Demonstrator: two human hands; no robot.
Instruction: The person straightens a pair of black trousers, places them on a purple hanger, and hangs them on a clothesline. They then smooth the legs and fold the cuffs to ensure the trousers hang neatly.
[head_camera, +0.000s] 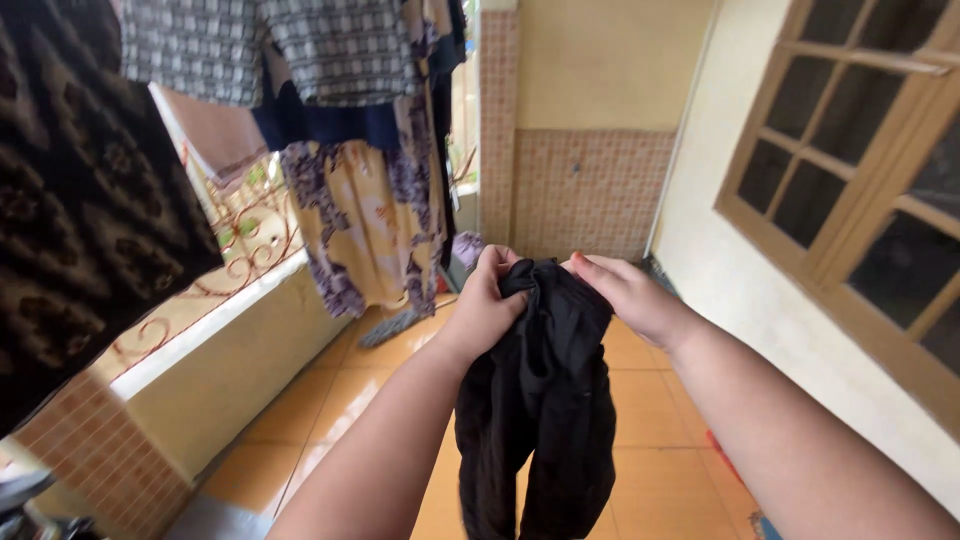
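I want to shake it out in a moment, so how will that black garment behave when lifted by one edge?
Probably floppy: the black garment hangs in loose folds below the left hand and right hand. It likely needs both hands to spread, since it is bunched at the top. Whether it is wet or heavy cannot be told.

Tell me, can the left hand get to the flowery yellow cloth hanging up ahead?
Probably not right now: the left hand is gripping the black garment, and the flowery yellow cloth hangs farther off, though nothing blocks the way.
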